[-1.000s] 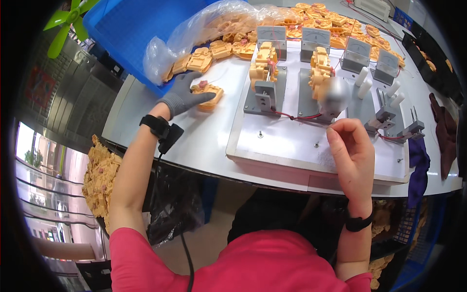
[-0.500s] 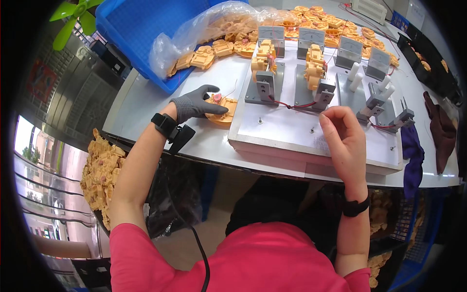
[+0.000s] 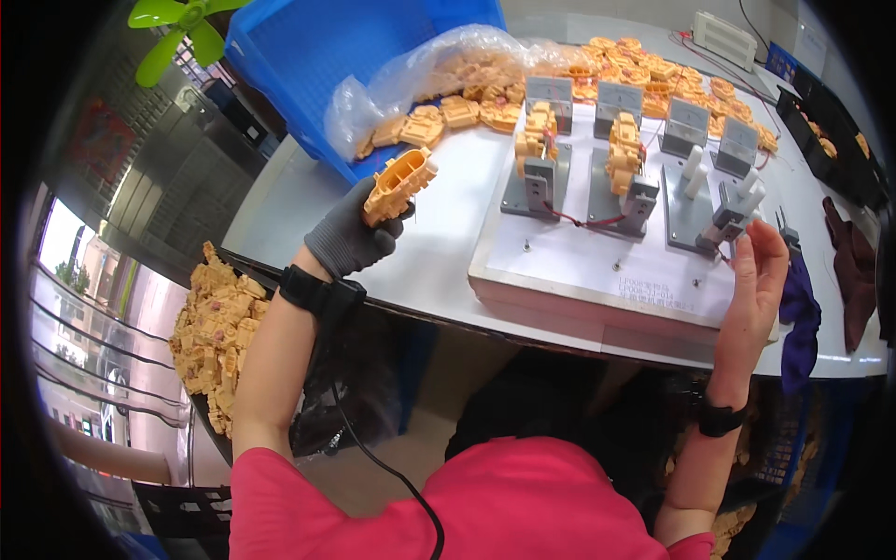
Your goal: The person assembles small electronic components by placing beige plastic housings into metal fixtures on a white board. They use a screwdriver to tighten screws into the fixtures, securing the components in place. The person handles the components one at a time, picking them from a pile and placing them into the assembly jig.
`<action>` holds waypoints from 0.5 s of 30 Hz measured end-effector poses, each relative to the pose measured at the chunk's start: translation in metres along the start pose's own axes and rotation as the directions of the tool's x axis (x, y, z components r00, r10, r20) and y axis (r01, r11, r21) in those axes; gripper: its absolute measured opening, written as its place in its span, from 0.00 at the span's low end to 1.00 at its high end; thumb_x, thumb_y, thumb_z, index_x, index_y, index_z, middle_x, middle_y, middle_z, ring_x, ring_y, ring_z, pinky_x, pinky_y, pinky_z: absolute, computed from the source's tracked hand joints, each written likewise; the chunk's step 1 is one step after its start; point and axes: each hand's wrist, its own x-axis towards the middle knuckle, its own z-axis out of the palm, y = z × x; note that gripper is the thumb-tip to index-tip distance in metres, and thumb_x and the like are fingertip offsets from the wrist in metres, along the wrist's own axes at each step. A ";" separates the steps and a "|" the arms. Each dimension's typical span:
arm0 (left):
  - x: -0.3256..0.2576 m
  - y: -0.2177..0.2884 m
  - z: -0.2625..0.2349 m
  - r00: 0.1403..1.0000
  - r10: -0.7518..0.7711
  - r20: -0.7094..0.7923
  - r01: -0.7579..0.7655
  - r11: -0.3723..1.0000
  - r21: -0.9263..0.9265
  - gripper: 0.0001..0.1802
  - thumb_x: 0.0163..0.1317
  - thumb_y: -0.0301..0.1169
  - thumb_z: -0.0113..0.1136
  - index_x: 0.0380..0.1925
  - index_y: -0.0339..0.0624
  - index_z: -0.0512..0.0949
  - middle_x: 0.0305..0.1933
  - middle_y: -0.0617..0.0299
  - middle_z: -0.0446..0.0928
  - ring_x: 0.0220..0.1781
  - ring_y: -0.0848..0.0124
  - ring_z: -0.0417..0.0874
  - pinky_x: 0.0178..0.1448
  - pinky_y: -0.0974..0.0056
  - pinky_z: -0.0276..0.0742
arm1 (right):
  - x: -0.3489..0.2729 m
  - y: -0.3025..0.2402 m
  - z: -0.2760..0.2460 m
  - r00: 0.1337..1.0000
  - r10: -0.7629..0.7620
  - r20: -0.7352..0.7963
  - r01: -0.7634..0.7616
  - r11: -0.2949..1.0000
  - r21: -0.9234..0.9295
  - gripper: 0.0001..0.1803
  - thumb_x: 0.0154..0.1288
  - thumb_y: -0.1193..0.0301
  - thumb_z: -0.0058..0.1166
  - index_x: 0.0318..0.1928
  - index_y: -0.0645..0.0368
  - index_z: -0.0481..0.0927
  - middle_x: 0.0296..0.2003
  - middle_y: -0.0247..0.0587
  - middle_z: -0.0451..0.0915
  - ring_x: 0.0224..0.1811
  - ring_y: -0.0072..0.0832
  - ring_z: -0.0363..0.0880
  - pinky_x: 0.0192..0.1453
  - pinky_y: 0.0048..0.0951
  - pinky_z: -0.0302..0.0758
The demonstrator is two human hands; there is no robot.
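My left hand, in a grey glove, is closed round an orange-yellow plastic housing. The piece is raised above the table left of the test board, its hollow side with inner ribs showing. My bare right hand is over the board's right end, fingers apart and slightly bent. Its fingertips are close to a metal fixture with white pegs; whether they touch it is unclear. Similar housings sit upright on the board's left fixture and middle fixture, joined by a red wire.
The white board bears several analog meters. Behind lie heaped housings, plastic film and a tilted blue crate. More housings fill a container at lower left. Dark cloths hang at right.
My left hand has lifted the housing off the table and turned it. My right hand has moved right along the board, its fingers uncurling. The whole view has shifted slightly.
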 end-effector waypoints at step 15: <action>-0.013 0.037 0.158 0.837 -0.149 0.527 0.207 0.977 -0.053 0.28 0.73 0.47 0.45 0.58 0.32 0.66 0.42 0.54 0.72 0.21 0.81 0.68 0.18 0.77 0.68 | 0.004 0.018 0.001 0.995 0.002 0.095 -0.006 0.999 0.040 0.13 0.70 0.73 0.56 0.54 0.56 0.78 0.39 0.30 0.72 0.38 0.16 0.72 0.44 0.20 0.71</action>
